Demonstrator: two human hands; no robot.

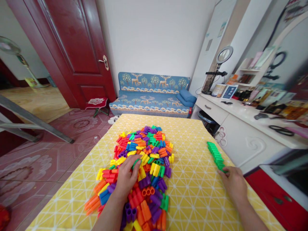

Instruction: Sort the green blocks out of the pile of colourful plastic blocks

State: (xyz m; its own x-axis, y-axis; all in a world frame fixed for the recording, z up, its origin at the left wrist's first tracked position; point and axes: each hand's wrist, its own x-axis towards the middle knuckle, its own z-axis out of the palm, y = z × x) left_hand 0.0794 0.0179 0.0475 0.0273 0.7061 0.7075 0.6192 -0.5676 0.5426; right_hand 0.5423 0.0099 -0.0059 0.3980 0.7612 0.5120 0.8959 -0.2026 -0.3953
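Observation:
A large pile of coloured plastic tube pieces [148, 191] in red, orange, yellow, green, blue and purple spreads over the left and middle of the table. Over this pile my left hand [128, 175] is closed, with a green tube piece [136, 163] pinched between thumb and fingers. At the right side, a row of green tube pieces [215, 154] lies lined up on the cloth. My right hand [233, 183] is at the near end of that row, its fingertips closed on a green piece there. Its palm side is hidden.
A yellow cloth with white lines covers the table [192, 189]. Beyond it stands a blue patterned sofa [154, 102]. A white dressing table [231, 110] with bottles is at the right. A red stool [97, 103] and a metal ladder leg [48, 123] stand at the left.

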